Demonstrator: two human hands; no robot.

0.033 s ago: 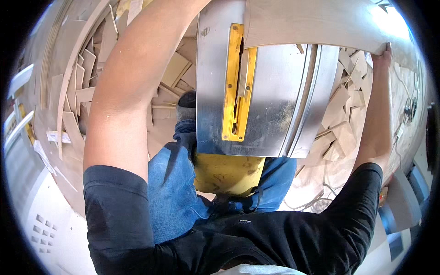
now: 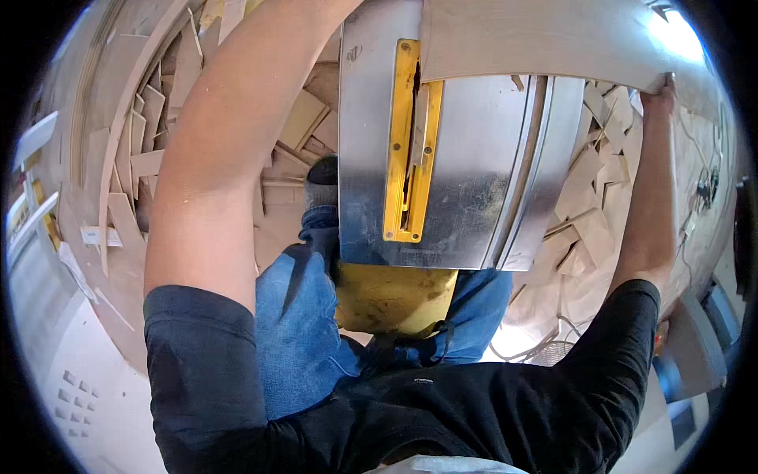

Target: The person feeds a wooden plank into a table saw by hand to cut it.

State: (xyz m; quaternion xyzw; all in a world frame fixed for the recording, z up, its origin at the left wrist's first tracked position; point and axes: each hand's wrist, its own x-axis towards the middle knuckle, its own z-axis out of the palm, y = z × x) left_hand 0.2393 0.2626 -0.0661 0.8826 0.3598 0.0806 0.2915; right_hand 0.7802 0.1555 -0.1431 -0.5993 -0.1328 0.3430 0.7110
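- Wooden panel (image 2: 537,39), head view: lies across the steel tabletop's (image 2: 474,150) far part, its left edge beside the yellow slotted insert (image 2: 395,166); the tabletop seems to bear its weight.
- Right hand (image 2: 660,96): grip clamped on the panel's near right corner, presumably steadying the overhang.
- Left hand: beyond the upper edge; I cannot tell its grip.

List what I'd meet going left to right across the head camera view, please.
Outer wood scraps, left arm, inner wood scraps, yellow slotted insert, long groove in the metal tabletop, right-side wood scraps, right hand.
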